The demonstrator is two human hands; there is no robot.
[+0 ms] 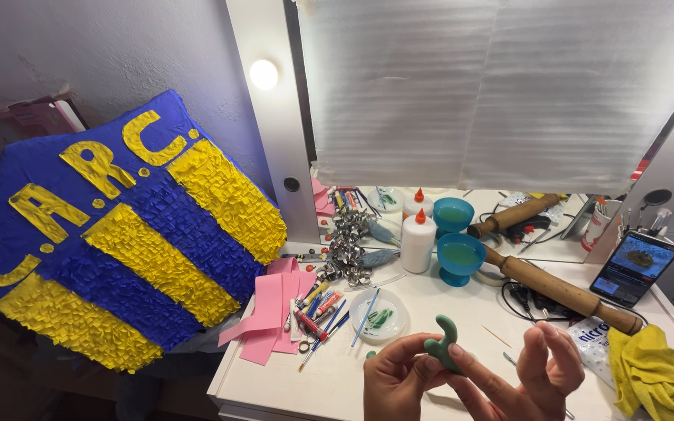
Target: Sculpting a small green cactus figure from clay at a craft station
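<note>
At nine o'clock a big blue and yellow fringed shield leans against the wall, with yellow letters across its top. Just right of it, at about seven o'clock on the white table, lie pink paper sheets and beside them a heap of pens and brushes. A small white dish with a thin blue brush across it sits near the centre, and above it, toward twelve o'clock, are a pile of silver curled ribbon, a white glue bottle with an orange tip and a teal bowl.

At six o'clock the left hand comes up from the bottom edge. Its thumb and forefinger pinch the lower end of a green clay piece, a curved, hook-like shape held upright above the table edge. Just right of it, at five o'clock, the right hand touches the piece's base with its thumb tip, while its other fingers are curled loosely and raised, apart from the clay.

Behind the hands, at three o'clock, a wooden rolling pin lies slantwise on the table. A phone with a lit screen stands propped further right, and a yellow cloth is crumpled at four o'clock by the table's corner.
</note>
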